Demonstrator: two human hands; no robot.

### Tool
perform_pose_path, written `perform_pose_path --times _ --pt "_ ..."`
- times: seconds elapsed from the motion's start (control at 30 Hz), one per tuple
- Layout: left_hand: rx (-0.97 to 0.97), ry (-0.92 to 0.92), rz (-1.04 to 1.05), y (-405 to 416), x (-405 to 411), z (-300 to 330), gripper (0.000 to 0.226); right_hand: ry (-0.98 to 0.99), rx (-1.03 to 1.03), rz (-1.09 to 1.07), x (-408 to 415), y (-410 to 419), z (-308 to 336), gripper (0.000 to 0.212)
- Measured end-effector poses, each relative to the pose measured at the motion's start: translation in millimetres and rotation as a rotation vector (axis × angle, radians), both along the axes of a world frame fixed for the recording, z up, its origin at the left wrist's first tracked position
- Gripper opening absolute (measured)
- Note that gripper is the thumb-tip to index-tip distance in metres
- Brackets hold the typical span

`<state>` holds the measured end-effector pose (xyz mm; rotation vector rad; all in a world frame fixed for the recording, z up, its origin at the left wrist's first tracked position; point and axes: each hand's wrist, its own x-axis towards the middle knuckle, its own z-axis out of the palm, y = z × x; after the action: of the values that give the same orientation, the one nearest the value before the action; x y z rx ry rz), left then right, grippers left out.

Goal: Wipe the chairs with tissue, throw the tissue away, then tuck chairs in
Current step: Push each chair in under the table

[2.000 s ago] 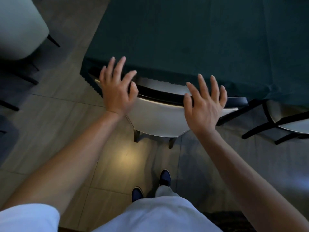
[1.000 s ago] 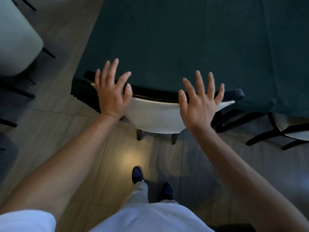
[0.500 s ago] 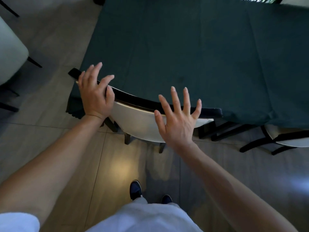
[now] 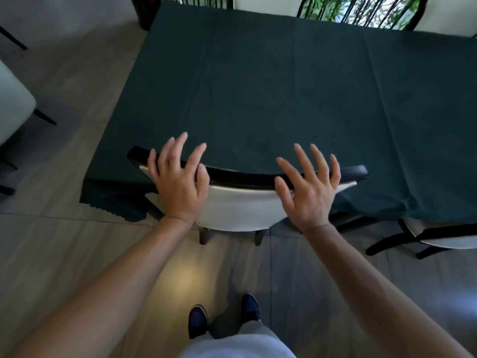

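Note:
A chair (image 4: 240, 208) with a white padded back and a black top rail stands pushed against the table's near edge; its seat is hidden under the dark green tablecloth (image 4: 284, 99). My left hand (image 4: 178, 182) rests on the left part of the chair's back, fingers spread over the rail. My right hand (image 4: 308, 187) lies on the right part of the back, fingers apart too. Neither hand holds anything. No tissue is in view.
A second white-and-black chair (image 4: 438, 236) sits partly under the table at the right. A pale upholstered seat (image 4: 13, 104) stands at the far left. More chair backs (image 4: 361, 11) line the table's far side. My feet (image 4: 222, 319) stand on the tiled floor behind the chair.
The chair has gone further under the table and straightened against its edge. My view has lifted, showing the table's far side. Both hands stay spread on the chair's back.

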<state>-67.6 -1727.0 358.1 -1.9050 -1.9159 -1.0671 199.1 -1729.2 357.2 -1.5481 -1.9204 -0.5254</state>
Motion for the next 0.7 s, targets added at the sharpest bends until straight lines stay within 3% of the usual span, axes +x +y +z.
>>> perform_pose_path --times 0.43,0.7 --pt "-0.171 0.056 0.086 -8 -3 6 0.045 0.097 -0.046 0.032 -7 -1 0 0.036" --pt "-0.455 0.139 0.135 -20 3 25 0.06 0.134 -0.306 0.03 -5 -11 11 0.044"
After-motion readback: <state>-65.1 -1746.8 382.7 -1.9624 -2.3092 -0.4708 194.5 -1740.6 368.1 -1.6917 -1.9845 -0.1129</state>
